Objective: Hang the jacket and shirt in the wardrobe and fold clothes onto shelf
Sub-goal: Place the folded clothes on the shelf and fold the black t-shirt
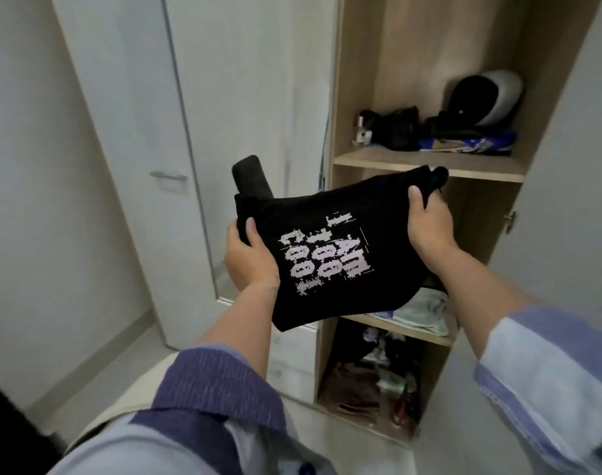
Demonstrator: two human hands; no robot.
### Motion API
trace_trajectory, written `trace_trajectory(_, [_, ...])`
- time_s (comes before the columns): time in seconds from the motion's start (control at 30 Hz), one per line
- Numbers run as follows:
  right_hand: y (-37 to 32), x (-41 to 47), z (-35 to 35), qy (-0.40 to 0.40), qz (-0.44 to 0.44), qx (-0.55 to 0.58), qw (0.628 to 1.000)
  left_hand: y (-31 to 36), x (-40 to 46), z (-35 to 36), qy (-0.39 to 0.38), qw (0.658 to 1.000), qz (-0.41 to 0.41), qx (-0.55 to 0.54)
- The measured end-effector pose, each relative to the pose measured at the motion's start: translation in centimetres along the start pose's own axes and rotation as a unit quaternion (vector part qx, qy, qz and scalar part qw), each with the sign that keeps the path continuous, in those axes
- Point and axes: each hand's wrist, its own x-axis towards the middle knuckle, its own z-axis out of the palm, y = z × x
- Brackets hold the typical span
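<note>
In front of the open wooden wardrobe (pixel 358 97), the left hand (pixel 250 258) grips one edge of a folded black T-shirt with pale printed lettering (pixel 327 255), thumb on top. The right hand (pixel 429 224) pinches the opposite edge. The shirt hangs in the air just before the middle shelf (pixel 426 162), above folded pale green cloth (pixel 426 310) lower down.

The folded shirt (pixel 330 255) is black with pale pink distressed lettering. Behind it, the wardrobe (pixel 426 162) is light wood-grain; on its upper shelf sit black clothes (pixel 397 130), a blue-and-white patterned item (pixel 471 145) and a black-and-grey helmet (pixel 484 97). The sleeves (pixel 546 365) are striped blue.
</note>
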Motion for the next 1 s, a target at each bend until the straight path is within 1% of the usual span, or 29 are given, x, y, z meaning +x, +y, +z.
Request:
trace_trajectory(0.23, [10.1, 6.7, -0.3, 0.05, 0.071, -0.062, 0.994, -4.7, 0.7, 13.0, -0.105, 0.994, -0.012, 0.006])
trace_trajectory(0.37, [15.5, 9.6, 0.5, 0.103, 0.116, -0.081, 0.985, -8.1, 1.5, 20.2, -0.172, 0.985, -0.007, -0.006])
trace_trajectory(0.47, [20.0, 11.4, 1.5, 0.132, 0.159, -0.085, 0.975, -11.5, 2.0, 25.5, -0.218, 0.976, -0.019, 0.0])
trace_trajectory(0.63, [28.0, 14.4, 3.9, 0.155, 0.214, -0.091, 0.96, -17.5, 2.6, 33.0, -0.261, 0.965, -0.034, 0.012])
trace_trajectory(0.73, [32.9, 16.2, 5.7, 0.157, 0.226, -0.077, 0.958, -21.4, 3.2, 37.3, -0.283, 0.959, -0.015, 0.012])
trace_trajectory(0.87, [39.7, 17.9, 7.8, 0.161, 0.214, -0.063, 0.961, -27.0, 3.4, 41.8, -0.301, 0.952, 0.044, 0.025])
trace_trajectory(0.93, [42.9, 18.1, 8.8, 0.165, 0.218, -0.059, 0.96, -29.6, 3.2, 43.4, -0.302, 0.949, 0.071, 0.05])
trace_trajectory(1.0, [46.1, 17.8, 9.6, 0.157, 0.245, -0.072, 0.954, -32.4, 2.8, 44.6, -0.3, 0.945, 0.083, 0.097])
